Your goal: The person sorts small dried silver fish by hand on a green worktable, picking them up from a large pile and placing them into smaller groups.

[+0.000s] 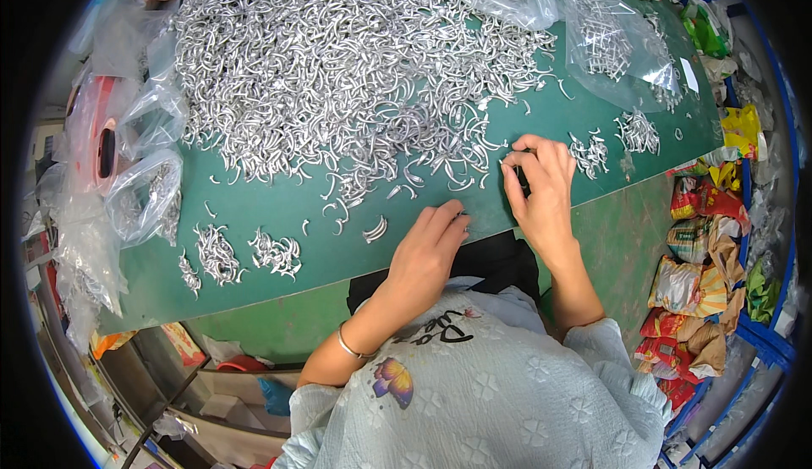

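Observation:
A large heap of small curved silvery metal pieces (338, 71) covers the far and middle part of the green table (338, 257). My left hand (427, 249) is at the near edge, its fingers curled together with the tips hidden; what they hold, if anything, does not show. Further right, my right hand (541, 181) bends thumb and fingers toward each other at the heap's right border. Something tiny may be between its fingertips, too small to name. Left of my left hand lies a little group of curved pieces (375, 230).
Small piles of the metal pieces lie at the left (217, 255) and right (639, 133). Clear plastic bags with pieces stand at the left (150, 194) and far right (622, 42). Colourful packages (689, 287) fill the right side; a shelf (228, 401) stands below left.

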Demonstrator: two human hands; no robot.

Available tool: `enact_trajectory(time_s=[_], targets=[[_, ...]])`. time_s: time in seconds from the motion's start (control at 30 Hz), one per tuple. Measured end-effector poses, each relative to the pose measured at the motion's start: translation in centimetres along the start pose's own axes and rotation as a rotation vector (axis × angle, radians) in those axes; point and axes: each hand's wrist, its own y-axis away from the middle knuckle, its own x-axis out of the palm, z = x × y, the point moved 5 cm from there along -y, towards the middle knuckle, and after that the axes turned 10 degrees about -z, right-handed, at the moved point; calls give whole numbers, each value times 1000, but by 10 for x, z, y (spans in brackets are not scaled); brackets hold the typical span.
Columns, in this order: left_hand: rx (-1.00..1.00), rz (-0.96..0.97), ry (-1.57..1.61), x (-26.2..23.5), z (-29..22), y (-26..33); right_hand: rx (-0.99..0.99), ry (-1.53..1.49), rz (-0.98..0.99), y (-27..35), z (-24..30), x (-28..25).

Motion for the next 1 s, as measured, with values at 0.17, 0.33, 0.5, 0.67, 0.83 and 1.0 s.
enact_trajectory(time_s=[0.17, 0.33, 0.5, 0.67, 0.83, 1.0], targets=[[-69, -17, 16, -4, 2, 6, -107, -123, 11, 1, 8, -3], [-77, 1, 18, -8, 0, 5, -151, -118, 126, 6, 9, 3], [-93, 38, 2, -10, -1, 6, -131, -140, 117, 4, 13, 2], [-86, 41, -16, -11, 2, 8, -150, -133, 147, 8, 13, 6], [-78, 13, -21, -13, 3, 9, -110, -151, 142, 10, 18, 2], [-54, -1, -56, -13, 2, 5, -123, -156, 127, 13, 17, 8]])
